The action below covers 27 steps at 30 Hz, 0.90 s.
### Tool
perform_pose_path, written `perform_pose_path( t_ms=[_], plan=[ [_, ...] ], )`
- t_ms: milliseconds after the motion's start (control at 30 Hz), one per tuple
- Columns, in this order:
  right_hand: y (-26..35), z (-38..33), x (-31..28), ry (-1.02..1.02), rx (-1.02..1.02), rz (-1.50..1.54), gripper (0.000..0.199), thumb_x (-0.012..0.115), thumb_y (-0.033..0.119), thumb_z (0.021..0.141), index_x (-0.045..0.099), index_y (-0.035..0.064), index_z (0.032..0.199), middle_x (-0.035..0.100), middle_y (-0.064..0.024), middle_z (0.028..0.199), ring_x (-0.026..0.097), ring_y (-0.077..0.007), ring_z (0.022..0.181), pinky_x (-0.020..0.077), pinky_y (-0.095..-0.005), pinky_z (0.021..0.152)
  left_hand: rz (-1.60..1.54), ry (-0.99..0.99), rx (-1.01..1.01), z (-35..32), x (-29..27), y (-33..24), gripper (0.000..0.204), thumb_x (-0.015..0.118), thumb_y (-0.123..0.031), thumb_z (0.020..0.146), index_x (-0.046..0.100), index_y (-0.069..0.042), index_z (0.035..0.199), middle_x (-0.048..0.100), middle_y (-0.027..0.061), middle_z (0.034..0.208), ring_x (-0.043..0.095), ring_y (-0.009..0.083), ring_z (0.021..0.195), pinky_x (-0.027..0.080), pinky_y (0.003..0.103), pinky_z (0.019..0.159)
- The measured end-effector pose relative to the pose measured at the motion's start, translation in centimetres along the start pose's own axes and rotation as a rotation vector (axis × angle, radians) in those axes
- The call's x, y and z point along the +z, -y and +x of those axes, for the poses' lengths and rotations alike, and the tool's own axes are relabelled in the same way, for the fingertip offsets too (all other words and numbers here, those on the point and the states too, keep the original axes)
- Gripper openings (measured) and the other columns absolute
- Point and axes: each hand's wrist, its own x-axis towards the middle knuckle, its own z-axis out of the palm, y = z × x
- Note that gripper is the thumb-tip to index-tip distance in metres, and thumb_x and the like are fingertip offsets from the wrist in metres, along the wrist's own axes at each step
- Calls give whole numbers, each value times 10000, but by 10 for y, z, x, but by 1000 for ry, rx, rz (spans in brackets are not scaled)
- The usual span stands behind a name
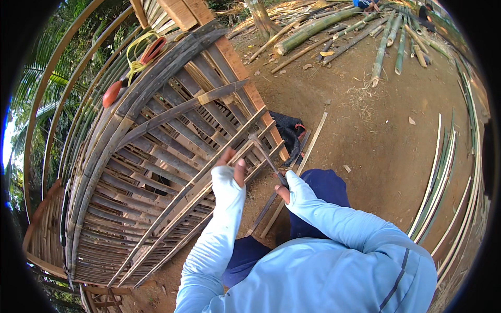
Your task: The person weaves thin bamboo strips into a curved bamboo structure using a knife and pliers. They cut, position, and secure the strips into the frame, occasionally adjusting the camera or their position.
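In front of me stands a curved framework (99, 135) of bamboo slats and wooden boards. My left hand (229, 167), in a pale sleeve that covers the palm, is at a long thin bamboo slat (177, 215) on its near side. Thumb and forefinger lie on either side of the slat; whether a nail is between them is too small to tell. My right hand (288, 189) grips the dark handle of a hammer (270, 160). The hammer's head reaches up to the slats, just right of my left fingers.
An orange-handled tool (111, 94) and a yellow strap (136, 65) lie on the framework's upper edge. Loose strips (300, 164) and a black cloth (287, 133) are by my knees. Bamboo poles (313, 32) lie behind, split lengths (436, 172) to the right. Another person (367, 4) is far off.
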Motion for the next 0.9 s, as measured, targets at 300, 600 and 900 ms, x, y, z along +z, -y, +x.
perform_pose_path(
  t_ms=[300, 600, 900],
  plan=[
    [-45, -9, 8, 101, 135, 78, 304, 610, 253, 916, 546, 23, 1104, 630, -188, 930, 604, -290, 852, 473, -383, 790, -343, -516, 145, 105, 25, -1, 492, 711, -273, 882, 500, 46, 1190, 618, 71, 956, 566, 132, 829, 445, 243, 764],
    [-70, -12, 29, 390, 327, 537, 209, 555, 227, 954, 555, 40, 1045, 524, -46, 718, 539, -142, 580, 469, -306, 540, -428, -700, 77, 157, -6, 15, 354, 703, -279, 891, 521, 24, 902, 661, 118, 773, 613, 135, 632, 494, 253, 578],
    [-4, -2, -16, 428, -184, -281, 387, 562, 61, 913, 532, 11, 1296, 544, -91, 750, 578, -159, 613, 485, -323, 583, -509, -437, 16, 130, -33, 5, 404, 718, -282, 870, 556, 62, 1008, 671, 125, 851, 650, 155, 736, 526, 266, 684]
  ],
)
